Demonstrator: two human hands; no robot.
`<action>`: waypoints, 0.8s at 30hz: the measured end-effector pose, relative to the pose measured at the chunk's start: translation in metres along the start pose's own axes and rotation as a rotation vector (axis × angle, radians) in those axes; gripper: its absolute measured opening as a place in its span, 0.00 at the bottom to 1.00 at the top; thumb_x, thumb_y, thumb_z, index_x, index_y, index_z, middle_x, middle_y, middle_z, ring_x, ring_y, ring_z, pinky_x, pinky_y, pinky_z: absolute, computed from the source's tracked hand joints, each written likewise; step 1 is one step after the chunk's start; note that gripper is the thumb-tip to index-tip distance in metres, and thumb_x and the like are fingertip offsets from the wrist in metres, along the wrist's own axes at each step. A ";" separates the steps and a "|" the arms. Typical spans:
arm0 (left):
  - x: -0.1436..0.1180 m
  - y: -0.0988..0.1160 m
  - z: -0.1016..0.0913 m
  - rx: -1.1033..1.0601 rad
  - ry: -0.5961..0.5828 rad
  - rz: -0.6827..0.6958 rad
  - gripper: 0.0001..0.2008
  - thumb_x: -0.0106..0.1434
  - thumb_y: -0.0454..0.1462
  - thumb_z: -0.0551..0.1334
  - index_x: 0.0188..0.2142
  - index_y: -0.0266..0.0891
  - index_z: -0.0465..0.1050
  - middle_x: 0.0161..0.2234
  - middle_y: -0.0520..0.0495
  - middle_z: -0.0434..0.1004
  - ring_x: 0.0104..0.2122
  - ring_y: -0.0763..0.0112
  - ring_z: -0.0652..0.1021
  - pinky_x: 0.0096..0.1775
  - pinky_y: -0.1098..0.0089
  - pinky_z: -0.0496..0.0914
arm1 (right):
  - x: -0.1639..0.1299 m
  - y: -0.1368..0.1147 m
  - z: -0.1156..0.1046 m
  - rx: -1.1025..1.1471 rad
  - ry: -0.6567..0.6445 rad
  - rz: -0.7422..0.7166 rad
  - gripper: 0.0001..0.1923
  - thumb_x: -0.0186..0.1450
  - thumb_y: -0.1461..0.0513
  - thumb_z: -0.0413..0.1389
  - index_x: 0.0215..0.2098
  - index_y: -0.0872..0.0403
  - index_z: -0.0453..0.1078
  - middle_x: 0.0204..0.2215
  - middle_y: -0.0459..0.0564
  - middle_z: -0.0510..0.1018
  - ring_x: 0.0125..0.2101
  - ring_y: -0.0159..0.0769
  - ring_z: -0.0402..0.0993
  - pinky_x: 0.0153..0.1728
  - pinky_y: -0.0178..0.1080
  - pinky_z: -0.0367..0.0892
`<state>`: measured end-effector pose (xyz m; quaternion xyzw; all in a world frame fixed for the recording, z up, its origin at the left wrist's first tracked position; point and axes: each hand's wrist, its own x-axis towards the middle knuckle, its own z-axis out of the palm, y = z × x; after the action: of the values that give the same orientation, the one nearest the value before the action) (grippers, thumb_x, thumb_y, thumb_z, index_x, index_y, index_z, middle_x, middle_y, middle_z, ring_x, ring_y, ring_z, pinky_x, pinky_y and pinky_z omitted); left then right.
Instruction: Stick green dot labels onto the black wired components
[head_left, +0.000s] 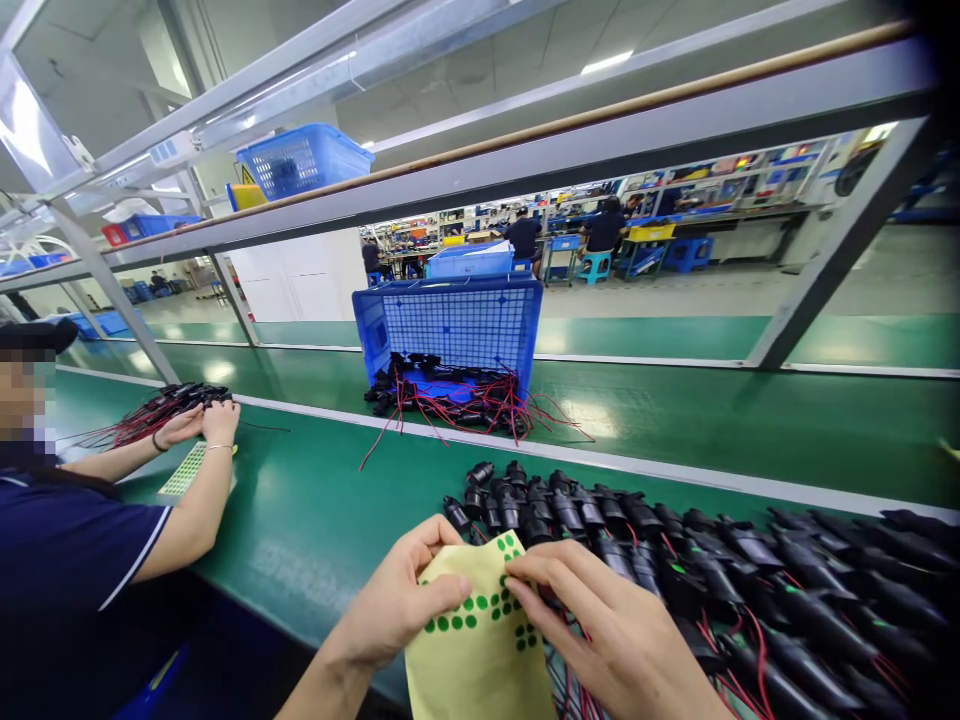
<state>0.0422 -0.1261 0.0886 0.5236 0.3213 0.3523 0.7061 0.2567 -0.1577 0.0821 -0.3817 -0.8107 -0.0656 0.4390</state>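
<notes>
My left hand (397, 600) grips a yellow backing sheet (480, 650) dotted with small green round stickers, low in the middle of the view. My right hand (600, 625) lies on the sheet's right side, its fingertips pinching at the stickers near the sheet's centre. Just beyond both hands, a long row of black plug-like parts with red wires (675, 560) lies on the green table (315, 510), stretching away to the right.
A blue mesh crate (457, 325) lies tipped on the belt behind, black parts and red wires (457, 400) spilling out. At left a co-worker's hands (202, 425) handle a similar bundle beside another sticker sheet (184, 470). Metal rack beams cross overhead.
</notes>
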 end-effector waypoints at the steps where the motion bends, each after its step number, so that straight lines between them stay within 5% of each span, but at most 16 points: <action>1: 0.001 -0.001 0.001 -0.013 0.010 -0.009 0.25 0.55 0.49 0.75 0.36 0.38 0.64 0.27 0.55 0.69 0.24 0.80 0.65 0.28 0.78 0.59 | -0.001 0.000 0.000 -0.015 0.000 -0.022 0.12 0.76 0.67 0.48 0.41 0.52 0.72 0.32 0.49 0.81 0.30 0.33 0.81 0.32 0.33 0.74; 7: 0.008 -0.007 0.006 -0.176 0.062 -0.076 0.23 0.52 0.46 0.76 0.33 0.39 0.64 0.26 0.53 0.72 0.22 0.80 0.68 0.28 0.77 0.62 | -0.013 0.006 0.004 -0.148 -0.095 -0.115 0.14 0.74 0.72 0.47 0.49 0.56 0.71 0.39 0.52 0.83 0.36 0.37 0.81 0.42 0.39 0.74; 17: 0.028 -0.032 0.000 -0.317 0.121 -0.197 0.20 0.50 0.42 0.73 0.31 0.40 0.62 0.24 0.54 0.72 0.22 0.77 0.72 0.29 0.75 0.66 | -0.016 0.020 0.026 -0.184 -0.112 -0.129 0.15 0.74 0.71 0.45 0.41 0.56 0.73 0.31 0.50 0.81 0.30 0.37 0.79 0.32 0.38 0.73; 24: 0.058 -0.060 -0.039 0.316 0.167 -0.218 0.15 0.55 0.47 0.63 0.32 0.43 0.60 0.25 0.55 0.68 0.23 0.73 0.70 0.29 0.72 0.66 | 0.006 0.044 0.009 -0.043 -0.125 -0.026 0.12 0.71 0.71 0.48 0.35 0.51 0.68 0.28 0.45 0.78 0.27 0.30 0.78 0.27 0.30 0.71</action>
<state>0.0512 -0.0703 0.0167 0.5587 0.4848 0.2613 0.6201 0.2784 -0.1196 0.0712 -0.3839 -0.8398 -0.0648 0.3783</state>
